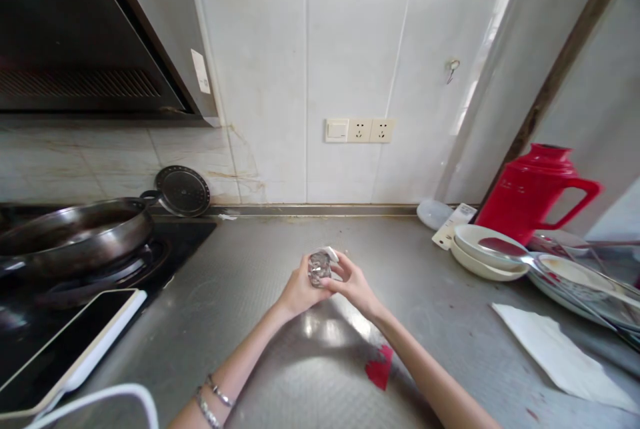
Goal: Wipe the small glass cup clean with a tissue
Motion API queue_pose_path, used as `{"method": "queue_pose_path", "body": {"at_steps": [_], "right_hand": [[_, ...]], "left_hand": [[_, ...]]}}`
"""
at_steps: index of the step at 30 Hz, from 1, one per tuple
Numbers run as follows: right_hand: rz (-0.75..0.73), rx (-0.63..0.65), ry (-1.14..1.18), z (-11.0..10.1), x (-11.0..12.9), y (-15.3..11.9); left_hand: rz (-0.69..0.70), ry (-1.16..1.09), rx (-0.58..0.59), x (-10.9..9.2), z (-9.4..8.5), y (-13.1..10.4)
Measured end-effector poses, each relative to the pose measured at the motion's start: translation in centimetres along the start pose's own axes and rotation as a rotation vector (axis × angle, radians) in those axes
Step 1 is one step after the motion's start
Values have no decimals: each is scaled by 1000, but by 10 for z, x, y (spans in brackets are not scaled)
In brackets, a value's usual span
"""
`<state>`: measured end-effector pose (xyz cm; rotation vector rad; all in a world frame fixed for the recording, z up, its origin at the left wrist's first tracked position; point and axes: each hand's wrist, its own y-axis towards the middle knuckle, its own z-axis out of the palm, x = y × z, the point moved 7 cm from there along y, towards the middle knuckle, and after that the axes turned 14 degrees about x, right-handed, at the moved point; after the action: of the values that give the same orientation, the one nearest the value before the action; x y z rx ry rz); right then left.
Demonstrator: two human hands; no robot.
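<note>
Above the middle of the steel counter, a small clear glass object [319,268] is held between both hands. My left hand [301,290] wraps round its left and lower side. The fingers of my right hand [354,283] close in from the right, the thumb at the glass. A small white piece [331,254], perhaps tissue, shows at the right fingertips by the top of the glass. Below the hands, a red scrap [380,369] lies on the counter [280,375].
A pan [80,235] sits on the stove at left, with a phone [75,342] and white cable in front. At right stand a red thermos [533,192], stacked bowls [487,252] and dishes, with a white paper [560,349] nearer.
</note>
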<state>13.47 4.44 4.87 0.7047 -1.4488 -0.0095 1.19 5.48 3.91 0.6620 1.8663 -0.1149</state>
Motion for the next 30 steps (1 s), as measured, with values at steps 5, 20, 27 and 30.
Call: {"method": "queue_pose_path", "body": {"at_steps": [5, 20, 27, 30], "right_hand": [[115, -12, 85, -1, -3, -1], [166, 9, -323, -2, -1, -3], [-205, -67, -759, 3, 24, -10], [-345, -54, -846, 12, 32, -15]], "left_hand": [[-4, -20, 130, 7, 2, 2], [-16, 192, 11, 9, 0, 0], [7, 128, 36, 12, 0, 1], [36, 80, 55, 9, 2, 2]]}}
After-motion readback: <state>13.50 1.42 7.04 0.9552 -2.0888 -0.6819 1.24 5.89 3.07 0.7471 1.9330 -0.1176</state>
